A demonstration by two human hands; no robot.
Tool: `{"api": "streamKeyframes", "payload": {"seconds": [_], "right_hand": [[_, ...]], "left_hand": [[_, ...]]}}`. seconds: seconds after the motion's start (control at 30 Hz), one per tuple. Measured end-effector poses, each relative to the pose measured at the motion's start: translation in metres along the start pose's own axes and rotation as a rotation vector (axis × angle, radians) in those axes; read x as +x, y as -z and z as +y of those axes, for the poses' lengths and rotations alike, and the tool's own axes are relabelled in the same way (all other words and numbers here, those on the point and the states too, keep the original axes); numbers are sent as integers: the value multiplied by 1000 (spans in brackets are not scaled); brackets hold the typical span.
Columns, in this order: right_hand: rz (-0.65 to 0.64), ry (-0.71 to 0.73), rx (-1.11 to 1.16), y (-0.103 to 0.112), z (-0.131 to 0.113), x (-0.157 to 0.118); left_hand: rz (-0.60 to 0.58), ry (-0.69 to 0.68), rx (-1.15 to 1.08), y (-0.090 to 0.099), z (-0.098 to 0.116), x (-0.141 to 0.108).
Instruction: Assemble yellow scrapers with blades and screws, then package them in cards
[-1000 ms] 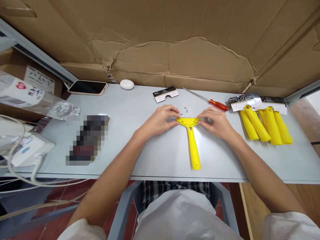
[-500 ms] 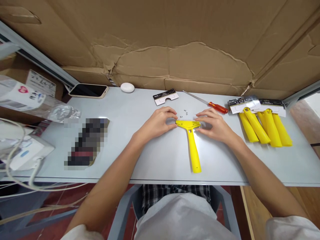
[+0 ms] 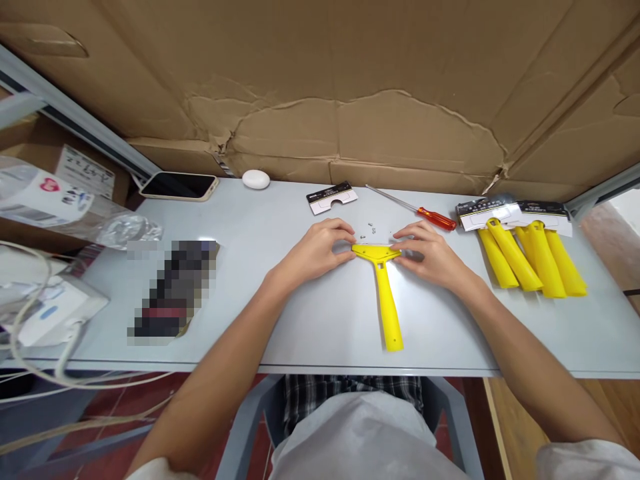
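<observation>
A yellow plastic scraper lies on the grey table, its wide head away from me and its handle pointing toward me. My left hand pinches the left end of the head between thumb and fingers. At the right end, my right hand has its thumb and fingertips closed on the head's corner. Just beyond the head lie several small screws. Past them is a red-handled screwdriver, its shaft pointing to the back left. A black and white card with a notch rests behind my left hand.
Several yellow scraper handles with card packaging lie at the right. On the left are a phone, a white oval case, a blurred dark object, a plastic bottle and cables. Cardboard walls the table's back.
The view has tilted slightly, so everything sits a little lower. Both hands stay at the ends of the scraper's head, with hardly any movement.
</observation>
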State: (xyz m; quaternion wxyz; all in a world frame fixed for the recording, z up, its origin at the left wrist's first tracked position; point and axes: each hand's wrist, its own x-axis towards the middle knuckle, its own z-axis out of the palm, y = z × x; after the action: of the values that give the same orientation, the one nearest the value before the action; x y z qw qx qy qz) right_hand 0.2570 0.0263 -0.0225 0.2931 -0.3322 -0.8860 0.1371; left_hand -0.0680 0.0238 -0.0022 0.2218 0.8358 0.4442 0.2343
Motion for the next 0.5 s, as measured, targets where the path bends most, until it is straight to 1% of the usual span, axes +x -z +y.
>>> {"api": "streamKeyframes", "payload": {"seconds": [0.13, 0.5], "right_hand": [[5, 12, 1, 0, -1, 0], [15, 21, 2, -1, -1, -1]], "left_hand": [[4, 28, 9, 1, 1, 0], [-13, 11, -26, 0, 0, -1]]}}
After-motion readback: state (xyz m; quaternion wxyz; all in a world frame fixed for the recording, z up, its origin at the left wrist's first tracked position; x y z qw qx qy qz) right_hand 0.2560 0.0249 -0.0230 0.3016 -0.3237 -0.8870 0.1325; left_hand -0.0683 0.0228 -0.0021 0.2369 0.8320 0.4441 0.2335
